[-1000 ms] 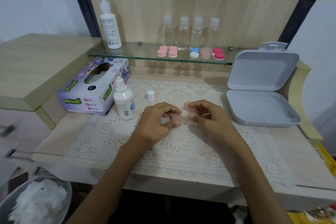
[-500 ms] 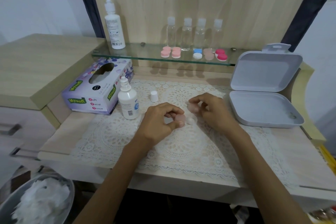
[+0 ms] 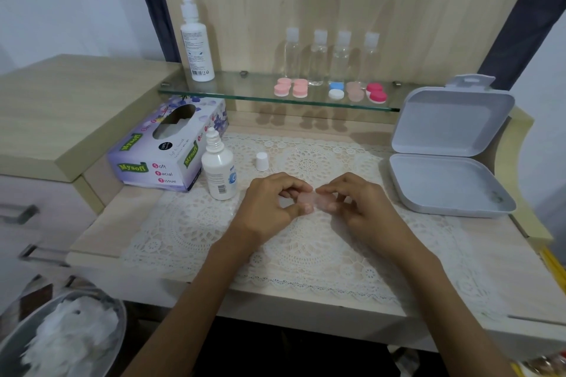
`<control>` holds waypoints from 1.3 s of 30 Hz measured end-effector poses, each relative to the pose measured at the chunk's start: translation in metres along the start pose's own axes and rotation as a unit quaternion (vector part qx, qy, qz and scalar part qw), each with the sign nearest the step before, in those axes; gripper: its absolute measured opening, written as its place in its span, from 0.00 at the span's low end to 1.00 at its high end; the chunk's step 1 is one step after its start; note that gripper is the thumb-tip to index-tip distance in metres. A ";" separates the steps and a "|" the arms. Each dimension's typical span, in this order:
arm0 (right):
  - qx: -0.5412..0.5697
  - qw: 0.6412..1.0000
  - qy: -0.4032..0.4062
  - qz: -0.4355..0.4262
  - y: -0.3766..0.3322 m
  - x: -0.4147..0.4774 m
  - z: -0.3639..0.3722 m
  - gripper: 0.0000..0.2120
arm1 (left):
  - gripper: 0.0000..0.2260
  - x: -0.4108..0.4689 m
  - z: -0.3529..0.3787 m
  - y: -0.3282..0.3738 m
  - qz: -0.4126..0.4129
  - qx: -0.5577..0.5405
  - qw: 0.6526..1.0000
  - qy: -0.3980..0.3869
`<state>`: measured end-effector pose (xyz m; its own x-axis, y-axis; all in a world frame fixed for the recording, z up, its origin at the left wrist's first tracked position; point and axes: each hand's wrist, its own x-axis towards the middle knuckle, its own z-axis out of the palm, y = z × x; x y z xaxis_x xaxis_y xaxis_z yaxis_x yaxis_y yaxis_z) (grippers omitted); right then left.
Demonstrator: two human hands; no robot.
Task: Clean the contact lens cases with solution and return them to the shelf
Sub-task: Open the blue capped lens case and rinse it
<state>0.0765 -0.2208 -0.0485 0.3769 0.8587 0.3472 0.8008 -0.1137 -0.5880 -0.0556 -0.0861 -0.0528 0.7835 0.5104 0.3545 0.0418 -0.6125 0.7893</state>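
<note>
A pale pink contact lens case [image 3: 315,199] lies low over the lace mat, held between both hands. My left hand [image 3: 272,202] pinches its left end with thumb and fingers. My right hand [image 3: 358,203] pinches its right end, fingers curled over it. An uncapped small solution bottle [image 3: 219,170] stands just left of my left hand, its white cap [image 3: 262,161] behind on the mat. On the glass shelf [image 3: 245,92] sit several more lens cases: pink [image 3: 291,87], blue and white [image 3: 336,90], beige [image 3: 354,91], red [image 3: 376,92].
A tall solution bottle [image 3: 196,43] and several clear bottles [image 3: 330,55] stand on the shelf. A tissue box [image 3: 167,144] lies at the left, an open grey plastic box [image 3: 447,162] at the right. A bowl of used tissues [image 3: 61,337] sits below left.
Both hands stay together over the mat; the right hand's fingers have shifted back down onto the case's right end after lifting slightly.
</note>
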 end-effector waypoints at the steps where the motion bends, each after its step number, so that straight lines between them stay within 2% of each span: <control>1: -0.012 1.000 0.002 -0.006 0.000 0.000 0.000 0.17 | 0.13 0.000 0.000 0.000 -0.001 0.000 1.000 0.000; 6: -0.058 0.998 0.005 -0.036 -0.001 0.002 0.002 0.14 | 0.13 0.000 0.000 0.001 -0.003 0.001 1.000 0.001; 9: -0.068 0.998 0.018 -0.007 -0.001 0.002 0.002 0.11 | 0.13 0.000 0.000 0.001 -0.005 0.002 1.000 0.002; 16: -0.081 0.996 0.024 0.028 -0.001 0.002 0.004 0.13 | 0.13 0.000 0.000 0.000 0.000 0.010 1.000 0.002; 21: -0.052 0.998 -0.021 0.011 0.001 0.001 0.000 0.19 | 0.13 -0.001 0.000 0.001 0.002 0.012 1.000 0.003; 29: -0.091 0.996 0.019 0.010 0.000 0.003 0.006 0.10 | 0.13 -0.001 0.000 0.001 -0.006 0.006 1.000 0.003; 35: -0.113 0.992 0.058 0.027 -0.005 0.000 0.010 0.12 | 0.14 -0.001 0.000 0.001 -0.007 0.008 1.000 0.002; 39: -0.073 0.996 0.029 0.033 -0.004 0.000 0.006 0.13 | 0.14 -0.001 0.000 0.001 -0.005 0.016 1.000 -0.001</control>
<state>0.0700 -0.2175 -0.0510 0.4541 0.8174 0.3545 0.8308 -0.2448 -0.4998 -0.0560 -0.0874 -0.0524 0.7839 0.5152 0.3464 0.0692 -0.6270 0.7759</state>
